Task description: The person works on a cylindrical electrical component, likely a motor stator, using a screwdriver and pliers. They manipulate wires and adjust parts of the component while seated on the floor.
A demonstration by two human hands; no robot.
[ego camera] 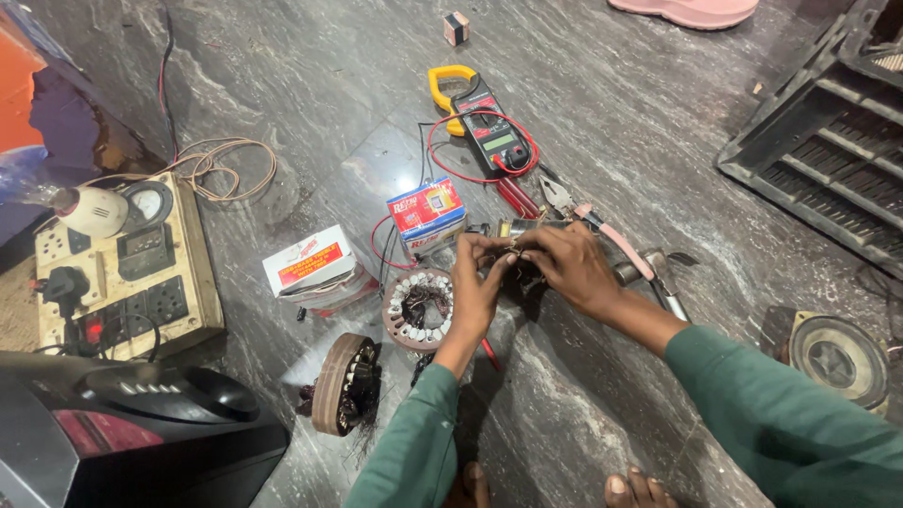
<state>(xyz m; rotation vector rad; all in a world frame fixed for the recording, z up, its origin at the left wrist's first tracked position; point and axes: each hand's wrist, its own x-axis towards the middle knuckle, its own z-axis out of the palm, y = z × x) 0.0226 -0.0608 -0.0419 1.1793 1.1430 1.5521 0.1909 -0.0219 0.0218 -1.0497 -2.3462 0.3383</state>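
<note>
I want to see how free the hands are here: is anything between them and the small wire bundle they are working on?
Nothing visible is. The left hand and right hand both already pinch the small wire bundle with their fingertips, just above the floor. The round stator lies beside the left hand, and the pliers behind the right, neither in between.
</note>
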